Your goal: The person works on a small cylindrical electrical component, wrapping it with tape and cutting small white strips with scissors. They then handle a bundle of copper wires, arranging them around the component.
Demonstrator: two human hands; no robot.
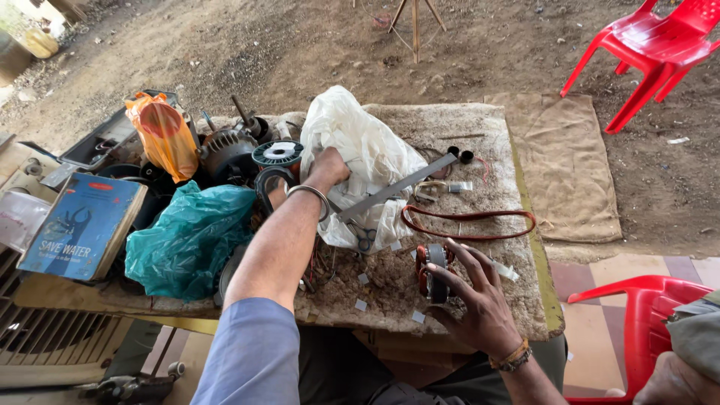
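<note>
Head view: workbench (480,300) carries a white plastic bag (360,150). My left hand (328,166) reaches into that bag; finger state cannot be determined. My right hand (472,300), fingers spread, touches a small wound motor core (433,270) at the bench's near edge.

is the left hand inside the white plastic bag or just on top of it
Inside: the left hand shows only to the knuckles; its fingers vanish into the crumpled white plastic bag.
</note>
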